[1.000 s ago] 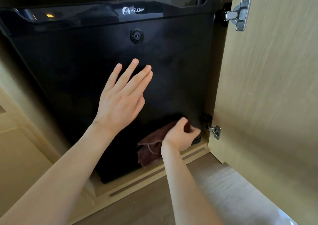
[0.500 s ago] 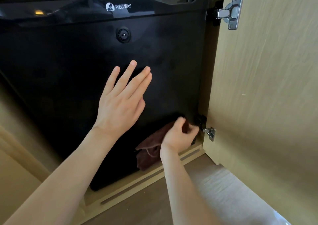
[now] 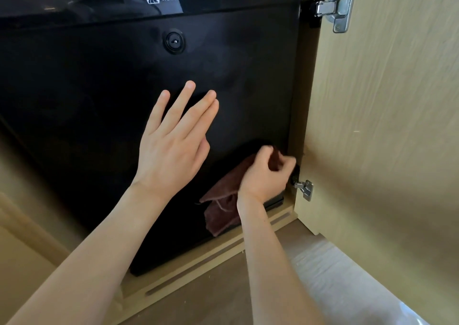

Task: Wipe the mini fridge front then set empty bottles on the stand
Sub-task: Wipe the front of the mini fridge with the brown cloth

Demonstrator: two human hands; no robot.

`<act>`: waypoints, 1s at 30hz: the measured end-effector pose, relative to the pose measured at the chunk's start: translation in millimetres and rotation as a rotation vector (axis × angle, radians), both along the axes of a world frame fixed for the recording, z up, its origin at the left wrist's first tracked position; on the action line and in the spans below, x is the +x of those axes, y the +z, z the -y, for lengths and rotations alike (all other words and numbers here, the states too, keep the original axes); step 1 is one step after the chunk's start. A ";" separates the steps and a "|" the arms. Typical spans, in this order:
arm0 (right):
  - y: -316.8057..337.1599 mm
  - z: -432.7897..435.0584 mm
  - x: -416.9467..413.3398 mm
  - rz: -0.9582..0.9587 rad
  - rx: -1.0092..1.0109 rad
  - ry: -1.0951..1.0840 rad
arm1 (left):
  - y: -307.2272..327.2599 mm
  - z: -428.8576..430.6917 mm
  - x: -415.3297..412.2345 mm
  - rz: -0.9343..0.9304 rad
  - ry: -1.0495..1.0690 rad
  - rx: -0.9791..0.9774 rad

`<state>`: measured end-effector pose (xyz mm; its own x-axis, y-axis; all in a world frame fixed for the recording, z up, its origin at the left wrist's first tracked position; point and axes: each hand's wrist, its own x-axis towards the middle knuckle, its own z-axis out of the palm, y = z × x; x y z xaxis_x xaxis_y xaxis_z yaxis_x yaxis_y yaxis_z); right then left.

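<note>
Cloth (image 3: 222,209) partly behind right hand (image 3: 265,175)

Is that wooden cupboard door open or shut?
Open. The cupboard door stands swung out on the right, its hinges exposed, leaving the black fridge front uncovered.

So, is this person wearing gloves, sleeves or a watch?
No. The left hand and right hand are ungloved, with no ring, watch or bracelet visible, and no sleeve shows anywhere up to the frame edge.
</note>
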<state>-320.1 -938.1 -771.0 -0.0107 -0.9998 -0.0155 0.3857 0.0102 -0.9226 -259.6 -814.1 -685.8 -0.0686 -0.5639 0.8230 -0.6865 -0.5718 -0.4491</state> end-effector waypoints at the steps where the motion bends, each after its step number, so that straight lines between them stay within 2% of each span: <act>1: -12.2 3.3 -4.2 -0.030 0.108 0.018 | -0.4 0.5 -0.5 0.001 0.002 -0.004; 3: -20.9 7.7 -8.7 -0.060 0.236 0.044 | -0.9 2.1 -0.7 0.015 0.015 -0.011; 4: -15.9 8.6 -7.7 -0.046 0.226 0.045 | -1.1 2.8 -0.4 0.023 0.026 -0.015; 6: 10.9 7.3 -3.7 0.028 0.060 0.040 | -1.6 4.1 0.0 0.032 0.037 -0.025; 9: 60.4 1.7 2.0 0.067 -0.304 0.037 | -2.3 5.1 0.9 0.046 0.039 -0.030; 11: 68.9 0.7 4.3 0.062 -0.394 0.024 | -2.5 4.1 1.5 0.046 0.040 -0.035; 13: 50.9 3.0 2.9 0.069 -0.291 -0.017 | -2.0 2.0 1.5 0.044 0.050 -0.063; 17: -13.9 4.8 -9.1 -0.017 0.174 0.024 | 2.3 -3.7 3.1 0.060 0.094 -0.102; 19: -22.2 4.9 -12.8 -0.041 0.236 0.041 | 1.6 -3.8 3.4 0.070 0.098 -0.106; 21: -5.2 7.9 -9.9 0.003 0.156 0.026 | 0.7 -2.1 3.8 0.083 0.099 -0.115; 27: 80.6 12.2 2.5 0.092 -0.346 -0.018 | -2.8 -1.5 9.0 0.108 0.095 -0.128; 30: 65.6 15.0 6.0 0.129 -0.345 -0.049 | -3.9 -0.6 9.4 0.119 0.083 -0.138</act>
<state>-314.1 -953.1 -705.4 -0.0788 -0.9447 0.3182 0.4910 -0.3146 -0.8124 -250.2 -813.5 -689.7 -0.1276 -0.4540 0.8818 -0.5812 -0.6862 -0.4374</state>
